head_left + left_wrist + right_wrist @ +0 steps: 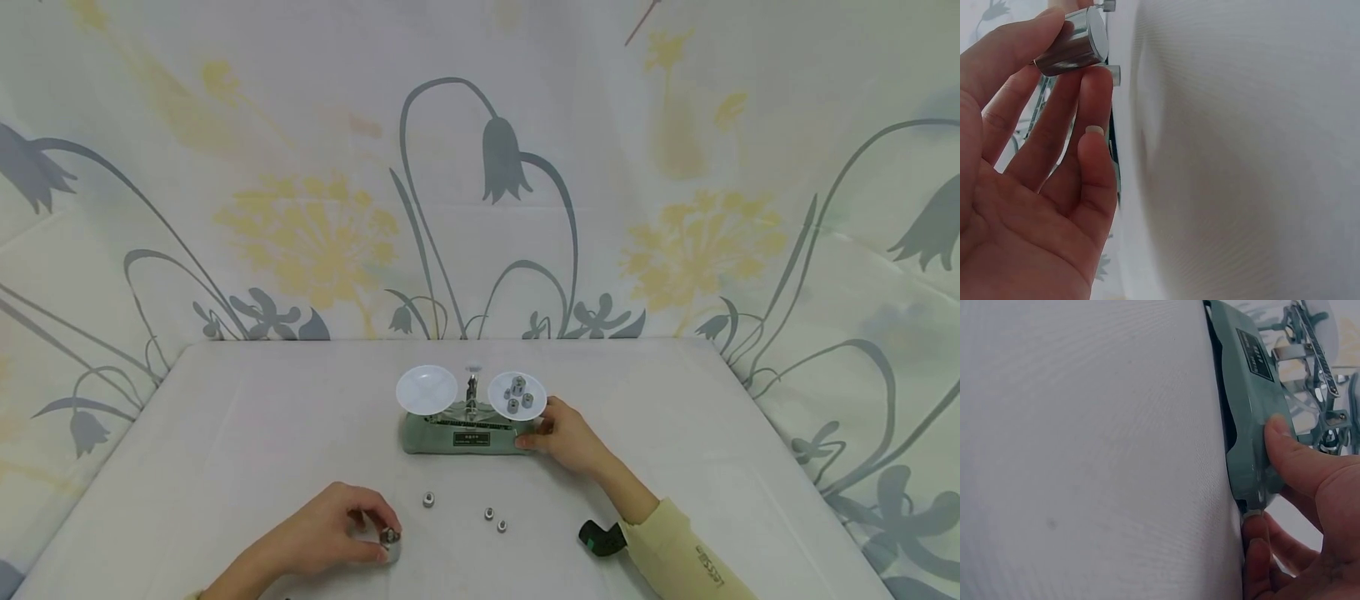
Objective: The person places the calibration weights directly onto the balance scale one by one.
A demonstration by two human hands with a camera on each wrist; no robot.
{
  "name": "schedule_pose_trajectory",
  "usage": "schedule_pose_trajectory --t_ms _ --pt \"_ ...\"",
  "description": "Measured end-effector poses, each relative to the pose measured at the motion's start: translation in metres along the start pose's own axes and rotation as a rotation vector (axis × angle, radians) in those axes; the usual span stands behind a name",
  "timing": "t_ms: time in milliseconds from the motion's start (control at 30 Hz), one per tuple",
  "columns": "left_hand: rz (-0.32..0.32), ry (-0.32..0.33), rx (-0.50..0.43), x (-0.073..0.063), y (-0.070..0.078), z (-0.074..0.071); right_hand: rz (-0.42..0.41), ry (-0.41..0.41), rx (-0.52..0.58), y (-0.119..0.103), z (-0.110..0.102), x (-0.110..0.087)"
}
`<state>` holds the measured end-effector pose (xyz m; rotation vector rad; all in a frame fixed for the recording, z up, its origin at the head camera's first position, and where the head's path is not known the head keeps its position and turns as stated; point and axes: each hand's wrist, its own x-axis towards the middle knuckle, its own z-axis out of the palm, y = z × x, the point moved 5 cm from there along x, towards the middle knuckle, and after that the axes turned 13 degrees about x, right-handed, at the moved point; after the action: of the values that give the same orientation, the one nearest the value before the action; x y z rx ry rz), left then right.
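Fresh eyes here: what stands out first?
Probably the green balance scale with two round white pans on the white table, small silver cylindrical weights in the right pan. Next, nearer the camera, the left hand pinching a larger silver metal cylinder. The right hand grips the scale's right end.

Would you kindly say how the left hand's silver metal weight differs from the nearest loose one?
The large silver cylindrical metal weight is wider than the small silver metal weight. The left hand pinches the large weight; the small weight stands untouched on the white table. Both shine.
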<state>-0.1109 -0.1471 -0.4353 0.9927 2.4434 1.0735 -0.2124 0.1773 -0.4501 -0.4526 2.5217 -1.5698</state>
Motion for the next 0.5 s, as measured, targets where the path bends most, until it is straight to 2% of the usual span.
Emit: schedule_pose_trajectory --t_ms 267,500 --pt "0.025 0.023 -0.026 0.000 0.002 -0.005 -0.001 -0.002 0.011 0.001 0.001 -0.001" --pt "0.029 0.046 -0.010 0.001 0.003 -0.013 0.006 0.007 0.007 0.001 0.000 0.000"
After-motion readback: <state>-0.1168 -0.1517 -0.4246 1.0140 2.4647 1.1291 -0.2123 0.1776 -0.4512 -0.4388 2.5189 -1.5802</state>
